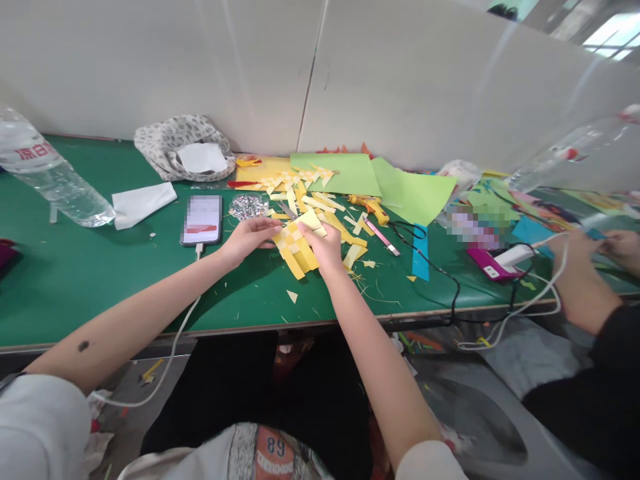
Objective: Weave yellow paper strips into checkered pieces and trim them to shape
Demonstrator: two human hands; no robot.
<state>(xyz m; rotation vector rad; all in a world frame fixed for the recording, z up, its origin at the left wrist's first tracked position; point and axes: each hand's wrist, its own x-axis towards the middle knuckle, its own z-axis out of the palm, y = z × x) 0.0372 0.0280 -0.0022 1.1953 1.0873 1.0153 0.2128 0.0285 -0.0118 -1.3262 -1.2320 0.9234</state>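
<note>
We seem to be in a workshop or classroom for paper craft, seated side by side at one long green bench (110, 293) that runs along a pale wall (210, 60). Green sheets (340, 170), blue strips (421, 253) and a litter of yellow scraps (325, 200) lie about, with a yellow glue gun (373, 207) and a pink cutter (381, 236) among them. More bits of paper (423, 341) have fallen to the floor. A co-worker (580, 273) works at our right. Personal things share the bench: a phone (201, 220) on its cable, water bottles (50, 170), a spotted bag (183, 143).
</note>
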